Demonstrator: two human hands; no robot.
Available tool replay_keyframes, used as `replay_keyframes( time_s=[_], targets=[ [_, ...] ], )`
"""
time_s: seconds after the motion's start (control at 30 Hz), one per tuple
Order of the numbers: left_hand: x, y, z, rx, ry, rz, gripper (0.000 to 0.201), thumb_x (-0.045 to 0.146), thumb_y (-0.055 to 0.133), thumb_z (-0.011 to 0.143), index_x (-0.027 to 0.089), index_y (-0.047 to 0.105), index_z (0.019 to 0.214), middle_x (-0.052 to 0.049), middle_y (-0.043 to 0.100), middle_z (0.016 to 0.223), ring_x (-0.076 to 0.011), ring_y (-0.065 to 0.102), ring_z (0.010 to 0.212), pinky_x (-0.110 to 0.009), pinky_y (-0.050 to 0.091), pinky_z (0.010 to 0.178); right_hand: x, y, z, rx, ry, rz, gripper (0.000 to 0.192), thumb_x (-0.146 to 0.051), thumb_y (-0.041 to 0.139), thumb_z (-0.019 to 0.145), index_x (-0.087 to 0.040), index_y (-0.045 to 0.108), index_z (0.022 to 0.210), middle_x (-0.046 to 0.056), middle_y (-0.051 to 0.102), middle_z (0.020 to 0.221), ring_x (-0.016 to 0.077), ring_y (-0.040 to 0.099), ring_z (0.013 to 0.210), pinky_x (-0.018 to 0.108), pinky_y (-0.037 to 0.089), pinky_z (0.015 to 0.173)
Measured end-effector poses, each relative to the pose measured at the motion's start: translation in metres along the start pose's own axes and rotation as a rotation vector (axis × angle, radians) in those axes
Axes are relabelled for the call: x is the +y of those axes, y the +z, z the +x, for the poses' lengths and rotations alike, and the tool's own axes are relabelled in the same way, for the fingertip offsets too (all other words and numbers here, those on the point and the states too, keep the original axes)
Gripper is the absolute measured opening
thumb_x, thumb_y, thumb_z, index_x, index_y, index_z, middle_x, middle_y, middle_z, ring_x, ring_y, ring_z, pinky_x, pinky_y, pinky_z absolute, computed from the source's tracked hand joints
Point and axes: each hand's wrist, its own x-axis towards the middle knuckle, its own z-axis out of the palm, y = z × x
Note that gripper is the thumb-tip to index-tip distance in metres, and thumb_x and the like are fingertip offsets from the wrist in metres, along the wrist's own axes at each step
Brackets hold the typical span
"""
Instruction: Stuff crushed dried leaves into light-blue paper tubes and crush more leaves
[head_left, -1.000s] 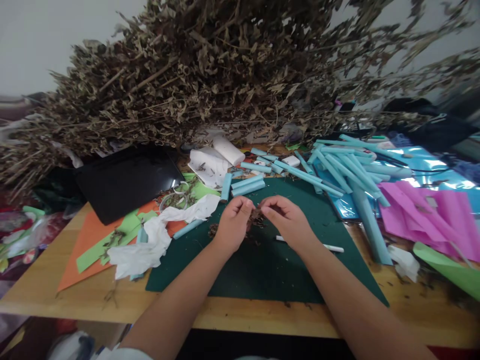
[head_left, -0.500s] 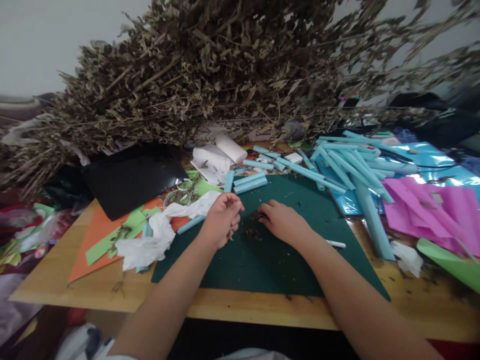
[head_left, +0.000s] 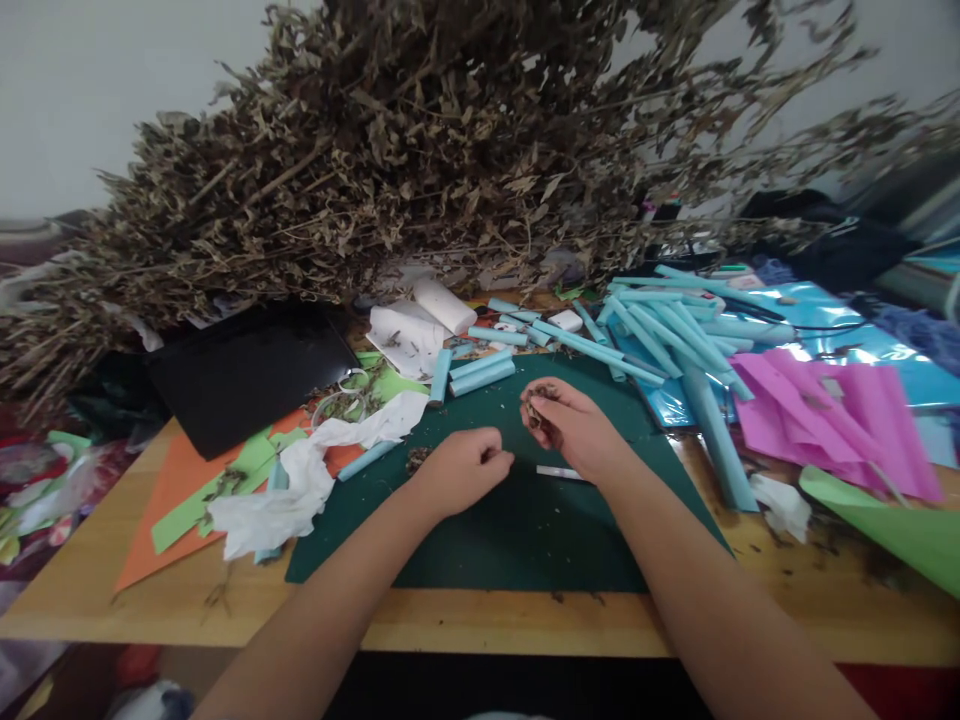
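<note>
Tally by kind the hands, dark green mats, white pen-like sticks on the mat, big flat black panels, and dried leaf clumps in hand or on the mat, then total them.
Hands: 2 (left hand, right hand)
Dark green mat: 1
White stick: 1
Black panel: 1
Visible leaf clumps: 2 (held clump, mat clump)
Total: 7

Light is dim and greyish; white glare streaks the glossy blue sheet point(head_left: 817, 302), and the dried plant bundle point(head_left: 450, 150) sinks into shadow. Edges (the wooden tabletop point(head_left: 487, 625) looks wide-angle stretched) smear softly.
</note>
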Motion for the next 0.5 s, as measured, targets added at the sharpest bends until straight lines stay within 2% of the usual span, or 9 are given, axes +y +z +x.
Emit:
replay_keyframes(
  time_s=[0.03, 0.07, 0.1, 0.17, 0.2, 0.27, 0.37, 0.43, 0.5],
  targets=[
    [0.006, -0.001, 0.001, 0.038, -0.025, -0.117, 0.019, 0.025, 0.037, 0.073, 0.018, 0.032, 0.056, 0.005, 0.033, 0.050, -0.0074, 0.036, 0.041, -0.019, 0.029, 0.043, -0.002, 0.002, -0.001, 0.023, -0.004, 0.075, 0.015, -0.033, 0.031, 0.076, -0.020, 0.036, 0.082, -0.004, 0.042, 0.059, 0.0088, 0.037, 0.043, 0.021, 0.031, 0.039],
    [0.013, 0.000, 0.004, 0.097, -0.075, -0.323, 0.015, 0.022, 0.033, 0.073, 0.018, 0.030, 0.059, 0.006, 0.032, 0.051, -0.0058, 0.032, 0.037, -0.017, 0.026, 0.039, -0.003, 0.005, -0.001, 0.052, -0.012, 0.140, 0.015, -0.031, 0.032, 0.075, -0.020, 0.036, 0.084, -0.004, 0.042, 0.059, 0.0090, 0.038, 0.043, 0.021, 0.032, 0.039],
    [0.020, 0.003, 0.007, 0.173, -0.138, -0.565, 0.011, 0.018, 0.030, 0.072, 0.019, 0.028, 0.061, 0.006, 0.032, 0.052, -0.0047, 0.028, 0.035, -0.016, 0.024, 0.036, -0.004, 0.008, -0.002, 0.089, -0.023, 0.194, 0.015, -0.030, 0.032, 0.074, -0.021, 0.036, 0.085, -0.004, 0.042, 0.058, 0.0093, 0.038, 0.043, 0.021, 0.032, 0.039],
    [0.034, 0.012, 0.016, 0.376, -0.317, -1.265, 0.008, 0.013, 0.035, 0.067, 0.019, 0.030, 0.066, 0.007, 0.035, 0.053, -0.0037, 0.030, 0.033, -0.015, 0.023, 0.035, -0.004, 0.017, -0.004, 0.178, -0.056, 0.267, 0.015, -0.026, 0.034, 0.072, -0.022, 0.038, 0.086, -0.004, 0.043, 0.060, 0.0102, 0.042, 0.048, 0.023, 0.036, 0.044],
    [0.041, 0.018, 0.021, 0.458, -0.350, -1.390, 0.009, 0.011, 0.035, 0.067, 0.019, 0.032, 0.069, 0.007, 0.036, 0.053, -0.0037, 0.034, 0.034, -0.014, 0.026, 0.036, -0.003, 0.021, -0.006, 0.221, -0.077, 0.284, 0.014, -0.025, 0.036, 0.072, -0.023, 0.041, 0.085, -0.003, 0.046, 0.063, 0.0107, 0.045, 0.053, 0.024, 0.039, 0.049],
    [0.051, 0.029, 0.031, 0.585, -0.354, -1.482, 0.012, 0.010, 0.034, 0.068, 0.019, 0.036, 0.075, 0.006, 0.041, 0.055, -0.0033, 0.044, 0.043, -0.013, 0.036, 0.045, -0.001, 0.029, -0.009, 0.283, -0.129, 0.290, 0.011, -0.022, 0.040, 0.072, -0.022, 0.049, 0.078, -0.002, 0.050, 0.072, 0.0122, 0.050, 0.069, 0.027, 0.042, 0.065],
    [0.058, 0.038, 0.038, 0.699, -0.322, -1.524, 0.019, 0.012, 0.034, 0.074, 0.019, 0.046, 0.088, 0.002, 0.053, 0.073, -0.0038, 0.055, 0.063, -0.014, 0.043, 0.063, -0.003, 0.037, -0.016, 0.270, -0.214, 0.288, 0.016, -0.017, 0.045, 0.068, -0.022, 0.058, 0.077, 0.000, 0.054, 0.092, 0.0149, 0.046, 0.096, 0.028, 0.032, 0.089],
    [0.058, 0.037, 0.037, 0.711, -0.265, -1.541, 0.025, 0.021, 0.034, 0.080, 0.018, 0.049, 0.099, -0.004, 0.055, 0.095, -0.0077, 0.056, 0.085, -0.017, 0.042, 0.077, -0.007, 0.041, -0.020, 0.207, -0.249, 0.312, 0.022, -0.017, 0.046, 0.068, -0.022, 0.060, 0.085, 0.000, 0.054, 0.102, 0.0159, 0.041, 0.106, 0.029, 0.025, 0.096],
    [0.055, 0.034, 0.033, 0.720, -0.148, -1.508, 0.032, 0.027, 0.030, 0.083, 0.019, 0.045, 0.111, -0.006, 0.048, 0.115, -0.0109, 0.047, 0.105, -0.020, 0.036, 0.089, -0.012, 0.046, -0.022, 0.156, -0.261, 0.366, 0.020, -0.025, 0.045, 0.073, -0.022, 0.057, 0.088, 0.001, 0.053, 0.106, 0.0165, 0.041, 0.108, 0.031, 0.026, 0.097]
  ],
)
